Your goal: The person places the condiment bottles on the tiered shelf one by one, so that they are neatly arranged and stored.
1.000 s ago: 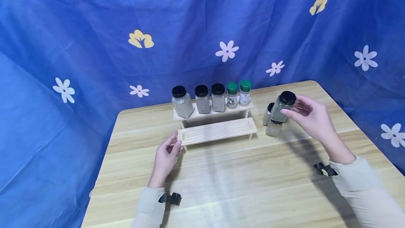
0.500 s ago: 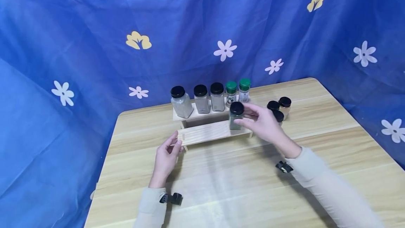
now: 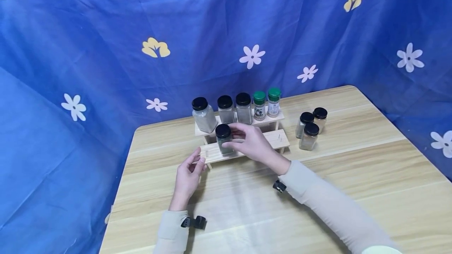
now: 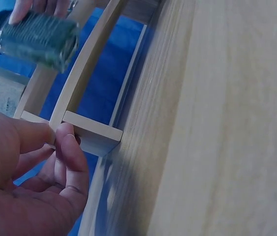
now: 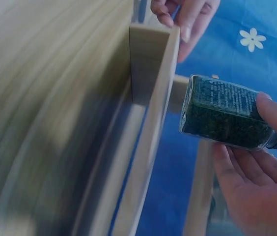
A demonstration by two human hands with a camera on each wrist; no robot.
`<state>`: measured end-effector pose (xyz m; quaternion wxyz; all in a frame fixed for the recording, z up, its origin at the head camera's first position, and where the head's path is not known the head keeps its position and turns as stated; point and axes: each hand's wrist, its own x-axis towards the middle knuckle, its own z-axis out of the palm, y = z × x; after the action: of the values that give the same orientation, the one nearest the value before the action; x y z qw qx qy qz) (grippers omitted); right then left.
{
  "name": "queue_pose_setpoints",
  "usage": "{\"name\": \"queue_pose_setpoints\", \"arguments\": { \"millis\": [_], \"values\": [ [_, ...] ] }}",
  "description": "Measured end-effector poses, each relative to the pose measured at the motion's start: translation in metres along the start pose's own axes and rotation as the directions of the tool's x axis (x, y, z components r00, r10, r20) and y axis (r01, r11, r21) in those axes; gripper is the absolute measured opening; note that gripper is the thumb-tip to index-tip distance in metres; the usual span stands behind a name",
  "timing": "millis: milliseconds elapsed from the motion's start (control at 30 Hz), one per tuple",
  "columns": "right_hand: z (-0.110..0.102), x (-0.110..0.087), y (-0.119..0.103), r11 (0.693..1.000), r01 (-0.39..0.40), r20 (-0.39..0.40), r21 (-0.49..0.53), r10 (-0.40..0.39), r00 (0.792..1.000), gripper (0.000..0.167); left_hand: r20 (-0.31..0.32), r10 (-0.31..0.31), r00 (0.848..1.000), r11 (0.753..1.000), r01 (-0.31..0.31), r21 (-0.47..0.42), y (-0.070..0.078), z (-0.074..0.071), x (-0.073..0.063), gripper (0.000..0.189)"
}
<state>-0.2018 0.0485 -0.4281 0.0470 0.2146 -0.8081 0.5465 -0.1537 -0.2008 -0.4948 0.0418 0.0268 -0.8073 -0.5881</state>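
Observation:
My right hand (image 3: 252, 143) grips a square glass spice jar (image 3: 223, 145) with a black lid, holding it upright close over the left part of the wooden rack's lower shelf (image 3: 272, 139). Dark green dried flakes fill this jar (image 5: 224, 110), as the right wrist view shows, and a gap separates its base from the shelf board there. At the rack's left end, my left hand (image 3: 188, 177) pinches the lower shelf's corner between thumb and fingers. In the left wrist view the thumb and index fingertip of this hand (image 4: 40, 167) press on the board's end.
On the upper shelf (image 3: 204, 132) stand several spice jars: black-lidded ones, among them a large jar (image 3: 205, 118), and two green-capped bottles (image 3: 273, 103). Three black-lidded jars (image 3: 308, 139) cluster on the table right of the rack. A blue patterned curtain (image 3: 197, 50) hangs behind the table.
My right hand has carried the green-flake jar leftward from beside the right-hand jars, past the lower shelf's right end, to its left part. The left hand keeps its hold on the rack.

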Motion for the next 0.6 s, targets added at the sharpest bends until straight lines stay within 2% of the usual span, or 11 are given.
{"name": "queue_pose_setpoints", "arguments": {
  "millis": [133,367,600],
  "values": [
    [0.015,0.005,-0.002,0.999,0.010,-0.002,-0.032,-0.010,1.000,0.060,0.000,0.010,1.000,1.000,-0.010,-0.001,0.000,0.000,0.000,0.046],
    [0.032,0.012,-0.002,0.998,-0.008,0.040,0.066,0.006,0.999,0.057,0.001,0.015,1.000,1.000,-0.015,0.004,0.000,0.000,0.000,0.046],
    [0.038,0.014,-0.001,0.997,-0.008,0.043,0.075,0.005,0.999,0.055,0.005,0.021,1.000,1.000,-0.021,0.007,0.000,-0.001,-0.001,0.046]
  ]
}}
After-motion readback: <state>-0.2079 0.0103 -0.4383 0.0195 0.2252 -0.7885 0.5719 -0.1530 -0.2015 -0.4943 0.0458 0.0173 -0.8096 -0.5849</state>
